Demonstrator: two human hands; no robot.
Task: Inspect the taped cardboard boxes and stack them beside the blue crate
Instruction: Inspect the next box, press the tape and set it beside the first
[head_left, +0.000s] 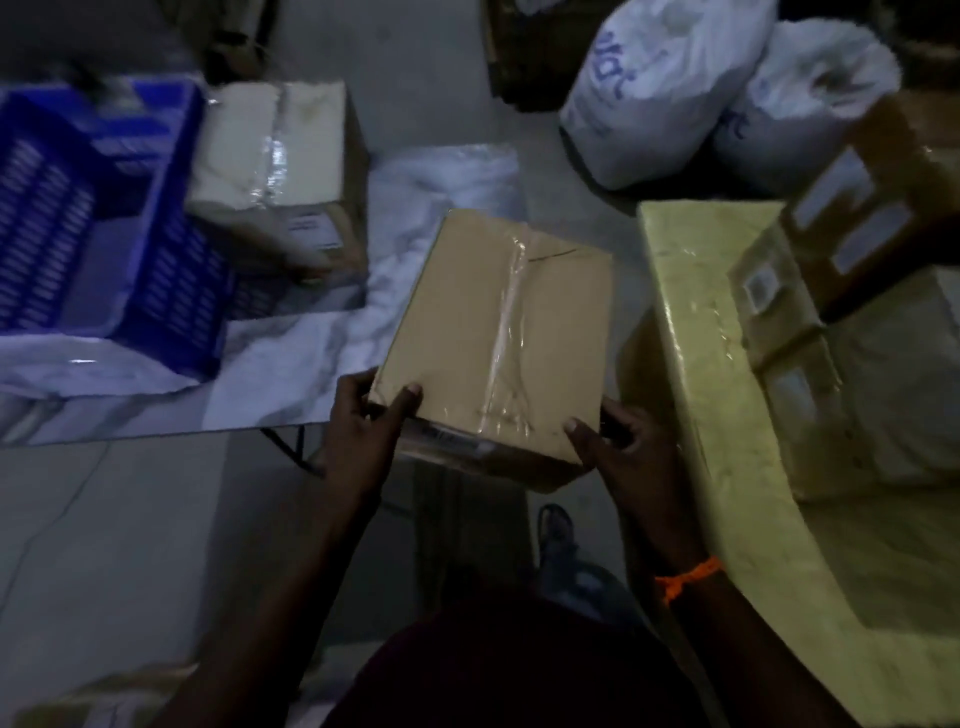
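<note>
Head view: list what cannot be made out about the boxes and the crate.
1. Held box: side label blurred and dim in the head view; underside hidden by the box itself.
2. Crate: left part cut off by the frame edge; contents lost to blur.
3. Far box: label print too small and blurred.

Orange thread band (688, 576) knotted at the wrist of the right hand (626, 460). Dark top (519, 670), forearms bare. Dark strapped sandal (557, 525) on one foot.
</note>
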